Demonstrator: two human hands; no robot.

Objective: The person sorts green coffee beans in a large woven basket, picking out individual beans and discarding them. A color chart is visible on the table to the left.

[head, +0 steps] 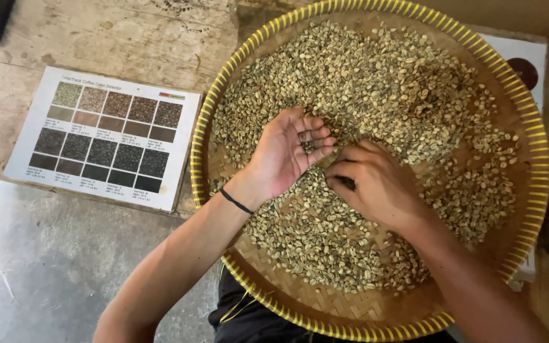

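Observation:
A wide round woven tray (pixel 522 108) with a yellow-striped rim holds a spread of pale green raw coffee beans (pixel 376 82). My left hand (pixel 287 155) rests palm up over the beans near the tray's middle, cupping a few dark beans (pixel 307 141) in its curled fingers; a thin black band circles its wrist. My right hand (pixel 373 184) is palm down right beside it, fingers pinched together on the beans, fingertips close to the left palm.
A printed colour chart (pixel 106 136) with rows of bean-shade swatches lies on the worn wooden table to the tray's left. A white sheet (pixel 522 57) sticks out under the tray's right side. Grey concrete floor shows at the lower left.

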